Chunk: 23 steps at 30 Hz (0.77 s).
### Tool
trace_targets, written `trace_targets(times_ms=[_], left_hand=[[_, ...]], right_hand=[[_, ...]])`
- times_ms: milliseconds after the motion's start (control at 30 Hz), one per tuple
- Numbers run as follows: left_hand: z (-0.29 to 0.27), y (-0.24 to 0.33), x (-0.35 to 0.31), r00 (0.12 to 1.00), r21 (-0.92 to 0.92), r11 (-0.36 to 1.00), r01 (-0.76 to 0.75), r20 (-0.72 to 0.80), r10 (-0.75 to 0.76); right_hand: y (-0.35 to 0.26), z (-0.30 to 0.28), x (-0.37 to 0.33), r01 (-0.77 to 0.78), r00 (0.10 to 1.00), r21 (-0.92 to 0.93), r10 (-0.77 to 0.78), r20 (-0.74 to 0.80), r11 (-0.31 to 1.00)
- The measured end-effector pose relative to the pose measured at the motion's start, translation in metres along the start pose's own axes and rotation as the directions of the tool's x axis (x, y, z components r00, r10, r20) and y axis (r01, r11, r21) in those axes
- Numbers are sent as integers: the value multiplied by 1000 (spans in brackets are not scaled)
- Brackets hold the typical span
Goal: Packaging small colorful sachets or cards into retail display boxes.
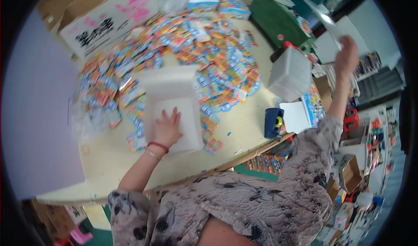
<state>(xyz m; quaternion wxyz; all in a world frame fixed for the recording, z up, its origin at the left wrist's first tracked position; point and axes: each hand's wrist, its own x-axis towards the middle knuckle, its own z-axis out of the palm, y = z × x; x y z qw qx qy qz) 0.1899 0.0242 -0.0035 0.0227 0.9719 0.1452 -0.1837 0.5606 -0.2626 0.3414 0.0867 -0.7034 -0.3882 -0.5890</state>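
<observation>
My left hand (169,129) reaches down into an open white box (170,81) near the middle of the table, fingers spread over its pale inside, with nothing gripped. A red bracelet circles that wrist. Far out to the right, my right arm is stretched and raised. My right hand (347,56) is closed at the end of a thin, pale, flat thing (322,17), which is blurred and whose kind I cannot make out. Many small colourful packets (222,59) are heaped behind and on both sides of the white box.
A printed white carton (115,22) stands at the back left, beside a pale purple panel (39,107). On the right are a translucent plastic container (291,74), a dark blue tape dispenser (273,123) and a green box (278,22). The table's front edge runs near my body.
</observation>
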Motion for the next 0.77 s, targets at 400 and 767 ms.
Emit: trace_targets(times_ms=[400,767], left_hand=[[-112,-44,-95,869,-837,-266,-477,-405,-283],[-44,27,-78,759,-300,953,48,-609,-230]], right_hand=[[-298,-54,-34,-158,856,740,-282,433,654],[-411,75,-146,228,498,737,-727,472,636]])
